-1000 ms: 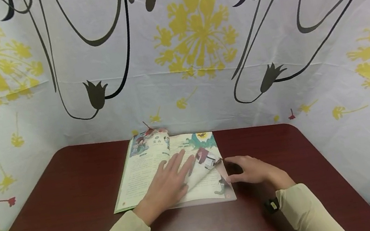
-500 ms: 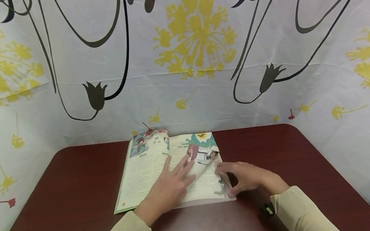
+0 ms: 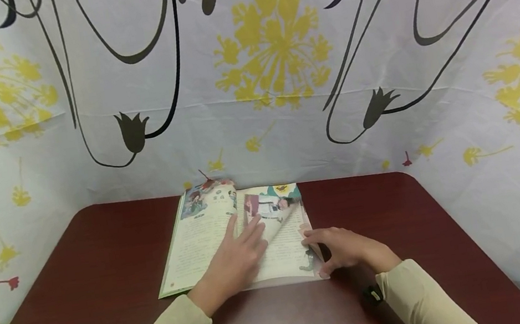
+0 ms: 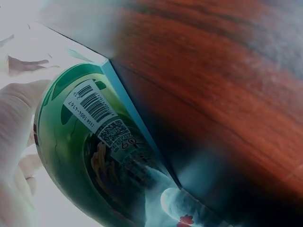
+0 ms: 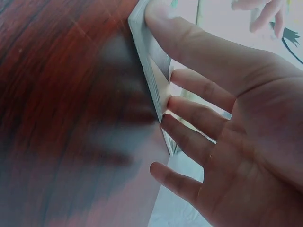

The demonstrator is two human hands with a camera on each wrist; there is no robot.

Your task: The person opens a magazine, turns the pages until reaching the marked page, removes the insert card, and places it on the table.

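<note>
An open magazine [image 3: 195,255] lies on the dark red table, its pages printed with text and coloured pictures. My left hand [image 3: 234,261] rests with its fingers extended over a right-hand leaf [image 3: 266,206], which is folded over diagonally toward the spine. At the magazine's right edge, my right hand [image 3: 354,249] touches the pages with thumb near the lower corner and fingertips farther up. The right wrist view shows the thumb [image 5: 165,23] on the corner and several fingers along the edge. In the left wrist view the green cover [image 4: 71,137] shows a barcode.
The red-brown wooden table [image 3: 104,263] extends around the magazine. Behind and beside it hangs a white cloth [image 3: 178,157] with yellow and dark flower prints. A dark band [image 3: 373,294] is on the right wrist.
The folded leaf has swung farther left toward the spine under my left hand, which has shifted slightly left. My right hand has moved left onto the magazine's right edge.
</note>
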